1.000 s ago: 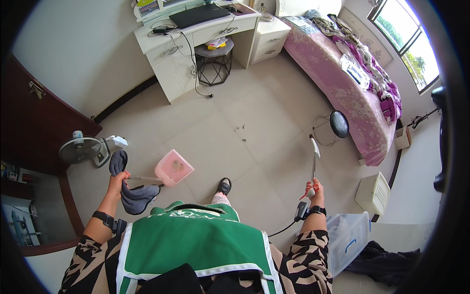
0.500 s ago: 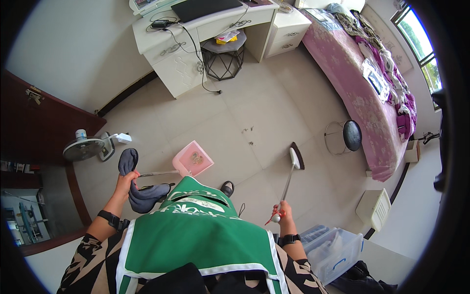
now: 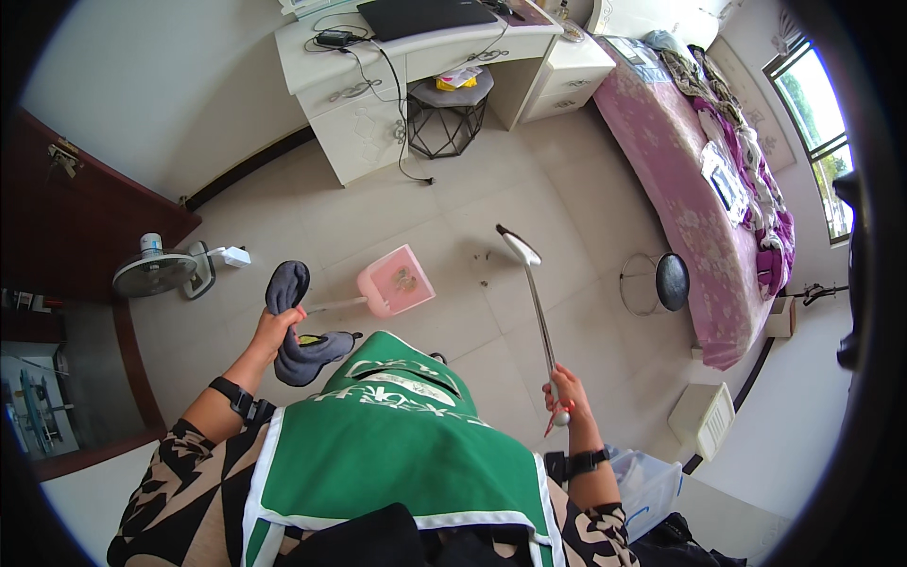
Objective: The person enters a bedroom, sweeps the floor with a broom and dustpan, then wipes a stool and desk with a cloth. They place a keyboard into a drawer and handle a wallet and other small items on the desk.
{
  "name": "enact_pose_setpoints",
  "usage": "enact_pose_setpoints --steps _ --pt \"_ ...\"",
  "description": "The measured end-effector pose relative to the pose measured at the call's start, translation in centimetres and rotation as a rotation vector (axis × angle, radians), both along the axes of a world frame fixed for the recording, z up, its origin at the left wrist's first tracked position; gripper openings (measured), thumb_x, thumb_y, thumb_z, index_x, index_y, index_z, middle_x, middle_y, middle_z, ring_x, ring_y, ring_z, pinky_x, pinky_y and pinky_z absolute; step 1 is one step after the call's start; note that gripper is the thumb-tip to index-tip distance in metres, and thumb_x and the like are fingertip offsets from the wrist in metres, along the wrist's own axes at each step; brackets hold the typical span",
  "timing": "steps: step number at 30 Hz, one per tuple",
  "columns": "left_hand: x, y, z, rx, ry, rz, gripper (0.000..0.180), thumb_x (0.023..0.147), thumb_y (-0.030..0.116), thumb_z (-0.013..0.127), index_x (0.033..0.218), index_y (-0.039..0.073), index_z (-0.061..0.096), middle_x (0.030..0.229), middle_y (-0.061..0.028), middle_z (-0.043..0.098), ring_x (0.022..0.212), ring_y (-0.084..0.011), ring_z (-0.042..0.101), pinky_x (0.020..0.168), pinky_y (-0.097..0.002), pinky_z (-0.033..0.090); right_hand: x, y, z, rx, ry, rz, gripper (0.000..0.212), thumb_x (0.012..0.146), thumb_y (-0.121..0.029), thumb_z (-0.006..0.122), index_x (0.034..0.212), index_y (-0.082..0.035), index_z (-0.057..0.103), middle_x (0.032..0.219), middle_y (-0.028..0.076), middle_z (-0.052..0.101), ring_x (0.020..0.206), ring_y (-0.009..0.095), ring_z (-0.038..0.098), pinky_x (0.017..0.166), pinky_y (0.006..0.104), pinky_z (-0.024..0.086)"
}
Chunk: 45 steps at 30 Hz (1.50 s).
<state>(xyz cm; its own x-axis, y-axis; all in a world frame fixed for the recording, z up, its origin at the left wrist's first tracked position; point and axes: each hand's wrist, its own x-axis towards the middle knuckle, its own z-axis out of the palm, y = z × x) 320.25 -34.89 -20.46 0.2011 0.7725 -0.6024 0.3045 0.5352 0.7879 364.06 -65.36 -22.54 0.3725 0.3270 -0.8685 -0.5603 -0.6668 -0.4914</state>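
Item one: our left hand [image 3: 274,326], fingers closed round the thin handle of a pink dustpan [image 3: 397,281], which hangs out over the pale tiled floor [image 3: 567,189] with a little debris lying inside it. The same hand presses a pair of dark grey slippers [image 3: 293,321] against that handle, one slipper above the fist and one below.

Item two: our right hand [image 3: 563,392], clamped on the lower end of a long-handled broom [image 3: 531,293]; the shaft runs up and away from us, its dark head held over the tiles near a few specks of dirt [image 3: 487,255].

Item three, surroundings: a white desk [image 3: 416,66] with a laptop on top, a wire-framed stool [image 3: 449,113] beneath it, a floor fan [image 3: 156,269] at our left, a bed with a purple cover [image 3: 699,170] at our right, and a round black stool [image 3: 661,283] beside the bed.
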Motion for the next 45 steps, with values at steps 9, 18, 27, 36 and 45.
enact_pose_setpoints --steps 9,18,27,36,45 --pt "-0.7 -2.3 1.7 0.000 0.015 0.080 0.011 0.070 0.014 0.055 0.075 0.005 0.059 0.056 -0.0009 0.047 0.043 -0.0116 0.046 0.041 -0.0261 0.042 1.7 9.2 -10.6 -0.066 0.047 0.223 0.052 0.091 -0.025 0.042 0.139 -0.021 0.021 0.072 0.010 0.050 0.048 0.016 0.047 0.041 0.0318 0.047" --pt "-3.7 -3.5 -0.1 0.033 -0.009 0.154 0.011 0.071 0.014 0.055 0.076 0.005 0.058 0.056 -0.0011 0.047 0.044 -0.0120 0.047 0.041 -0.0264 0.043 -2.0 -1.6 -1.1 -0.179 -0.026 0.437 0.053 0.088 -0.026 0.045 0.138 -0.020 0.029 0.062 0.005 0.050 0.041 0.011 0.045 0.036 0.0250 0.040" --pt "-5.0 -6.2 -0.3 0.025 0.013 0.267 0.010 0.069 0.014 0.057 0.074 0.005 0.060 0.056 -0.0016 0.049 0.044 -0.0114 0.047 0.041 -0.0264 0.043 -2.2 8.0 -2.4 -0.033 -0.141 0.662 0.050 0.088 -0.022 0.045 0.136 -0.016 0.034 0.060 0.003 0.047 0.044 0.011 0.044 0.037 0.0258 0.040" --pt "-4.1 -7.4 0.9 0.012 0.057 0.280 0.012 0.070 0.015 0.055 0.077 0.005 0.058 0.056 -0.0016 0.046 0.043 -0.0117 0.046 0.040 -0.0257 0.042 -3.0 19.2 -10.1 -0.039 -0.177 0.821 0.049 0.087 -0.029 0.046 0.135 -0.021 0.036 0.067 0.007 0.051 0.043 0.011 0.042 0.039 0.0264 0.040" --pt "-1.7 -5.0 0.0 0.014 -0.008 0.099 0.012 0.070 0.015 0.055 0.075 0.004 0.059 0.058 -0.0012 0.050 0.045 -0.0107 0.046 0.041 -0.0254 0.042 1.8 2.7 -6.0 -0.297 -0.135 0.681 0.047 0.089 -0.028 0.048 0.134 -0.029 0.037 0.059 0.002 0.048 0.043 0.009 0.042 0.039 0.0250 0.038"
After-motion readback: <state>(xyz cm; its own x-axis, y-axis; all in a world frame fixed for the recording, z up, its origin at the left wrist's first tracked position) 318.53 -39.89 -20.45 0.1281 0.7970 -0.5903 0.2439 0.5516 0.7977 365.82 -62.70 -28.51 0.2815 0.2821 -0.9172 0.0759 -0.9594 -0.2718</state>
